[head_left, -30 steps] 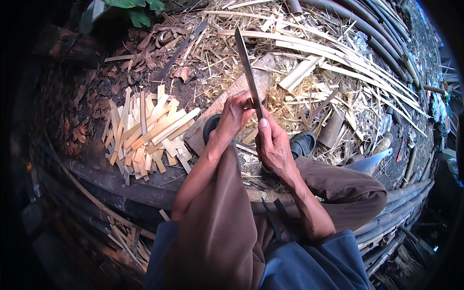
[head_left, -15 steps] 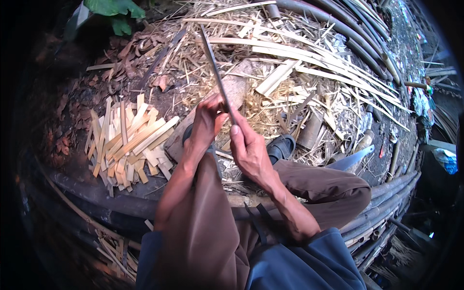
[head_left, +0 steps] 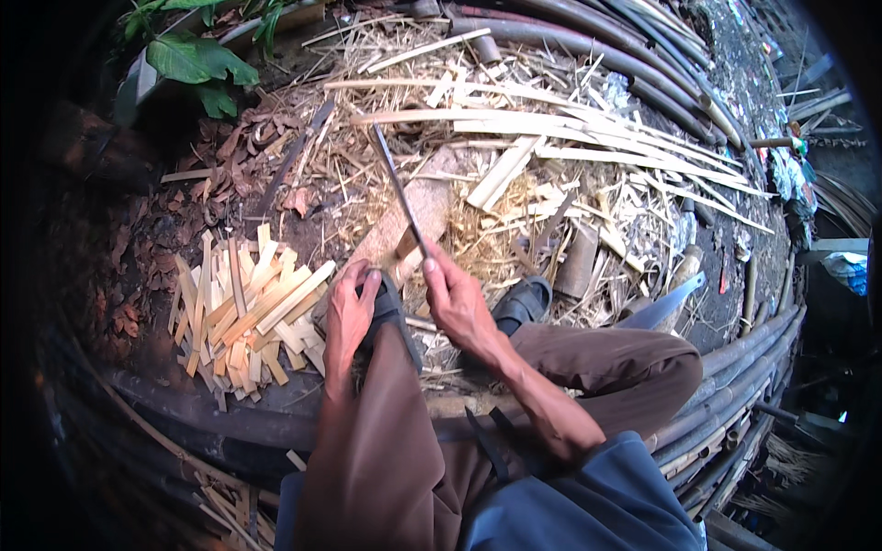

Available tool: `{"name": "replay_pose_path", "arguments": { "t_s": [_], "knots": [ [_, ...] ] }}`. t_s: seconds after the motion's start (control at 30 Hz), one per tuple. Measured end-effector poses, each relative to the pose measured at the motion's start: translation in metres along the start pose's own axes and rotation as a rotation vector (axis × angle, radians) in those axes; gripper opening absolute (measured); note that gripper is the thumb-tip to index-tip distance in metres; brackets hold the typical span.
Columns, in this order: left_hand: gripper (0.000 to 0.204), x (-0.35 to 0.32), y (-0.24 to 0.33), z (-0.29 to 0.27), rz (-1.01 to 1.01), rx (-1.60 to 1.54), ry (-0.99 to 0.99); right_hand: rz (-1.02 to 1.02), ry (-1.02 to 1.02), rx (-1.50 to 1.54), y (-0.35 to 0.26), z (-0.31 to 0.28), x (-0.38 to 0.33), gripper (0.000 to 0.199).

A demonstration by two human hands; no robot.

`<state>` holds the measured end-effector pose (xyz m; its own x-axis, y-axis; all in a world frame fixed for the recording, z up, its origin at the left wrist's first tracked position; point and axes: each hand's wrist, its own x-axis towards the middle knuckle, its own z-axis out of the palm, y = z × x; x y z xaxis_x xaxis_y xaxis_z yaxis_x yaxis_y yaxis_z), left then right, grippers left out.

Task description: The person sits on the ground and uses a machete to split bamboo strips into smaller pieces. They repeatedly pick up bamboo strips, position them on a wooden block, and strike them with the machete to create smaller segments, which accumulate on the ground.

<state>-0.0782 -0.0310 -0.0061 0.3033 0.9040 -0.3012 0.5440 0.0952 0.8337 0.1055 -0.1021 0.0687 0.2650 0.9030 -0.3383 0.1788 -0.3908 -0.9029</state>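
My right hand (head_left: 457, 308) is closed around the grip of a long, narrow machete (head_left: 400, 188). Its dark blade is seen nearly edge-on and slants away up and to the left, above a worn wooden board (head_left: 390, 225). My left hand (head_left: 349, 308) is low beside my left sandal (head_left: 390, 312), its fingers curled in at the toe. Whether it grips anything there is hidden. A small brown wood piece (head_left: 406, 242) shows by the blade's base. Left of my left hand lies a heap of short split bamboo slats (head_left: 248, 308).
Long pale bamboo strips (head_left: 597, 129) stretch across the far right over shavings. Dark bamboo poles (head_left: 588, 55) lie behind. A saw blade (head_left: 663, 305) and a cut bamboo section (head_left: 581, 262) are on the right. Leafy plants (head_left: 197, 60) grow far left.
My left hand has come off the machete, moving down and left to the sandal. The right hand still holds the machete, which has shifted slightly lower and left.
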Motion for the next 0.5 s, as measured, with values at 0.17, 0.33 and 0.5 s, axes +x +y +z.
{"name": "replay_pose_path", "arguments": {
  "t_s": [0.17, 0.33, 0.5],
  "knots": [
    [0.071, -0.012, 0.024, 0.003, -0.209, -0.463, -0.088, -0.086, 0.019, 0.121, -0.019, -0.013, -0.021, 0.045],
    [0.082, 0.001, 0.070, 0.022, 0.003, -0.414, -0.157, 0.064, 0.003, -0.071, 0.023, -0.006, -0.009, 0.048],
    [0.081, 0.006, 0.074, 0.027, 0.036, -0.135, -0.191, 0.125, -0.095, -0.065, 0.048, -0.004, -0.011, 0.038]
  ]
}}
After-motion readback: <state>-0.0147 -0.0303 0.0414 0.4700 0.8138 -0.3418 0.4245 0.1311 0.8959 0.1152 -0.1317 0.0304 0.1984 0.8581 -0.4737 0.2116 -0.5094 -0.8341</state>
